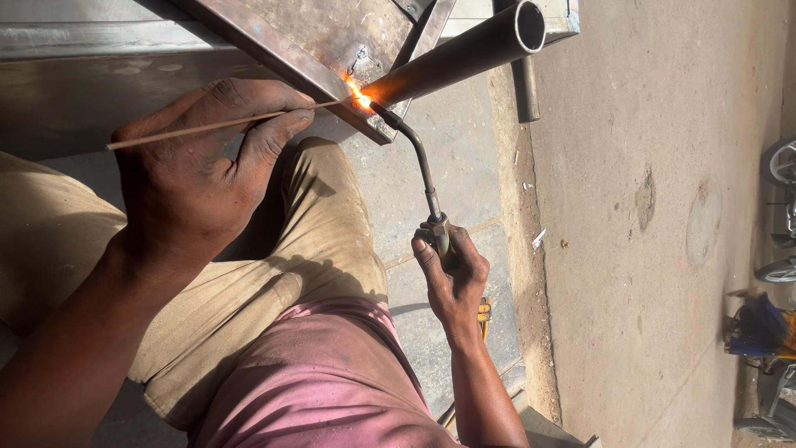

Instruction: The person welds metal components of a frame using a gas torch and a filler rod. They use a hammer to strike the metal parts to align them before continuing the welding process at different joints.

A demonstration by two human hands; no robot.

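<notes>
The glowing joint (359,99), upper centre of the frame, lies where the round steel tube (452,56) meets the flat rusted frame (319,41); a small orange flame plays on it. Your left hand (199,178), left of centre, pinches a thin filler rod (207,127) between thumb and fingers, its far end reaching into the glow. Your right hand (452,270), lower centre, is wrapped closed around the handle of the torch (419,162), whose bent neck rises to the joint.

Risks, judged from this arrangement: the rod is gripped far from its tip, so a small tremor may swing the end out of the melt or stick it to cooler metal. Your khaki-clad knee (327,216) sits just below the joint, and falling drops or sparks could land on the cloth. Bare skin on both hands is near radiant heat. Dwelling too long may burn through the tube wall. The concrete floor (647,249) at right holds scattered debris.
</notes>
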